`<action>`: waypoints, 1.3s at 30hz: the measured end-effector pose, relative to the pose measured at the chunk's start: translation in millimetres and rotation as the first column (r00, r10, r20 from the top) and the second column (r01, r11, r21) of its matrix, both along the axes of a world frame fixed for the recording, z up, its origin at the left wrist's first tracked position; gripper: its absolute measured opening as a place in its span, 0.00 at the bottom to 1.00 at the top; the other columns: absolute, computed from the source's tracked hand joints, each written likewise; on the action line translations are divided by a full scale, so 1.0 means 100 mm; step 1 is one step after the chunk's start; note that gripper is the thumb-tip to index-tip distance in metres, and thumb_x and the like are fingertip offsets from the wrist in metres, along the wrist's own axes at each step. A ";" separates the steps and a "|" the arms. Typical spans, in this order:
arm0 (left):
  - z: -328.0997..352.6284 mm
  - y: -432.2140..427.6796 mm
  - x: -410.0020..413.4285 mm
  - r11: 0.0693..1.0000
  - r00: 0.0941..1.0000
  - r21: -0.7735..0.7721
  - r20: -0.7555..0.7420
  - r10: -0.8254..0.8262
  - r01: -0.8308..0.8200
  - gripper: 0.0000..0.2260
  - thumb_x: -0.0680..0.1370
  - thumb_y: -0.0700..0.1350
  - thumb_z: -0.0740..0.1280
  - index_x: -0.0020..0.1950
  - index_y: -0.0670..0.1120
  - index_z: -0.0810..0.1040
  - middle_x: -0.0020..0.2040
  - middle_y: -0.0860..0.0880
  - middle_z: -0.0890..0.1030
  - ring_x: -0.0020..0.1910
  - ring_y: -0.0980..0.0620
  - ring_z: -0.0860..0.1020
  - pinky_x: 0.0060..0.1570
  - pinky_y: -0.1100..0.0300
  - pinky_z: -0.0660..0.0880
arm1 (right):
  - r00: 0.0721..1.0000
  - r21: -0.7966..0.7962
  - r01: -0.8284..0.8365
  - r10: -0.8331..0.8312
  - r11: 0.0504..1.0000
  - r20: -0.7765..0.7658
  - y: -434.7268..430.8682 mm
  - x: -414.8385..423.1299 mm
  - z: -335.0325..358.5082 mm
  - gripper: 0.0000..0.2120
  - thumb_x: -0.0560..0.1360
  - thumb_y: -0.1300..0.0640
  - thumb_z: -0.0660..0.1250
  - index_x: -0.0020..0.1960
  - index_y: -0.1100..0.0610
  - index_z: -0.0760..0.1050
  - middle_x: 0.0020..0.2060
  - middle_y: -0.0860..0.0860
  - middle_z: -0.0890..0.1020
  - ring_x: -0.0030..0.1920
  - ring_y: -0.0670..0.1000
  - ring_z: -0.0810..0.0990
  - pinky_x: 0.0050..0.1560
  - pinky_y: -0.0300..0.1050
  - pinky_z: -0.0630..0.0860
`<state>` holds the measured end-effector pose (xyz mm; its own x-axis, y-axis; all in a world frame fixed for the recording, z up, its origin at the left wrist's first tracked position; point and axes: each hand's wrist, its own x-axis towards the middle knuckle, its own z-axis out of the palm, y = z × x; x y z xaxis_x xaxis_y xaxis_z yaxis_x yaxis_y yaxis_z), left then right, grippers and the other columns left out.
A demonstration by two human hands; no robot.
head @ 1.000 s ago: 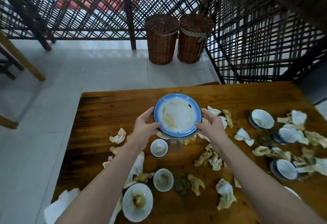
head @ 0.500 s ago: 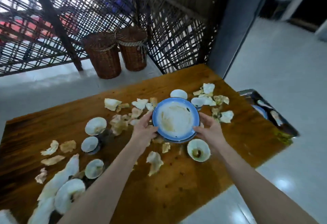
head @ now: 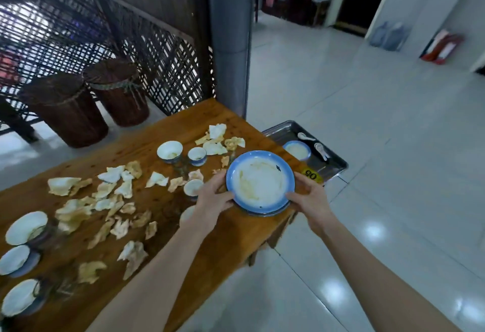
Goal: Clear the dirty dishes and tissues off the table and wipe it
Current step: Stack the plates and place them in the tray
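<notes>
Wooden table (head: 231, 237) edge: both hands, left hand (head: 214, 198) and right hand (head: 309, 199), grip the blue-rimmed plate stack (head: 260, 182) by opposite rims; stiff, greasy, likely breakable.

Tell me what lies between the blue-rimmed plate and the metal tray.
Head view: a strip of the wooden table and a yellow 05 tag lie between the blue-rimmed plate and the metal tray.

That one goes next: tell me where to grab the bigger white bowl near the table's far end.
Probably its rim, from above, at its left in view: the bowl stands upright and open, and a smaller cup crowds its right.
</notes>
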<state>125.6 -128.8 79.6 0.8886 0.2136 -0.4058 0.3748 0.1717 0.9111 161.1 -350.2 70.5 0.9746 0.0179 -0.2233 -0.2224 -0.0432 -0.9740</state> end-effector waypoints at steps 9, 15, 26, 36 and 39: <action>-0.08 -0.71 0.64 0.994 0.994 0.010 0.027 -0.106 0.106 0.27 0.76 0.32 0.68 0.72 0.50 0.70 0.69 0.54 0.72 0.68 0.50 0.71 0.62 0.48 0.74 | 0.997 -0.006 0.080 -0.080 0.997 -0.012 -0.74 0.44 -0.03 0.26 0.69 0.73 0.69 0.63 0.55 0.76 0.55 0.49 0.81 0.55 0.54 0.79 0.48 0.51 0.81; -0.17 -1.06 1.27 0.981 0.977 0.046 0.094 -0.190 0.186 0.24 0.77 0.34 0.67 0.72 0.48 0.70 0.67 0.52 0.75 0.66 0.50 0.73 0.61 0.51 0.76 | 0.991 -0.056 0.130 -0.131 0.990 -0.014 -1.09 1.00 -0.08 0.26 0.68 0.73 0.69 0.62 0.53 0.76 0.55 0.49 0.81 0.51 0.53 0.80 0.47 0.51 0.81; -0.09 -1.56 3.00 0.980 0.975 -0.053 0.124 -0.183 0.190 0.25 0.75 0.28 0.65 0.69 0.46 0.73 0.62 0.49 0.79 0.60 0.49 0.78 0.52 0.56 0.80 | 0.995 -0.077 0.096 -0.097 0.992 -0.010 -1.56 2.66 0.12 0.25 0.68 0.74 0.67 0.51 0.45 0.78 0.43 0.38 0.84 0.46 0.46 0.83 0.42 0.45 0.81; -0.46 -1.74 3.94 0.982 0.986 -0.087 -0.010 -0.168 0.167 0.27 0.74 0.26 0.66 0.63 0.55 0.75 0.52 0.61 0.81 0.52 0.60 0.78 0.39 0.65 0.78 | 0.987 -0.042 0.093 -0.097 0.995 -0.130 -1.73 3.64 -0.25 0.26 0.69 0.75 0.66 0.62 0.56 0.76 0.51 0.44 0.83 0.46 0.53 0.79 0.35 0.41 0.77; -0.69 -1.77 4.13 0.986 0.986 -0.065 -0.052 -0.156 0.152 0.28 0.73 0.25 0.66 0.54 0.60 0.77 0.45 0.65 0.83 0.46 0.63 0.79 0.36 0.66 0.76 | 0.977 -0.049 0.079 -0.087 0.996 -0.196 -1.77 3.96 -0.52 0.28 0.68 0.76 0.66 0.65 0.57 0.74 0.58 0.53 0.80 0.57 0.58 0.79 0.49 0.54 0.81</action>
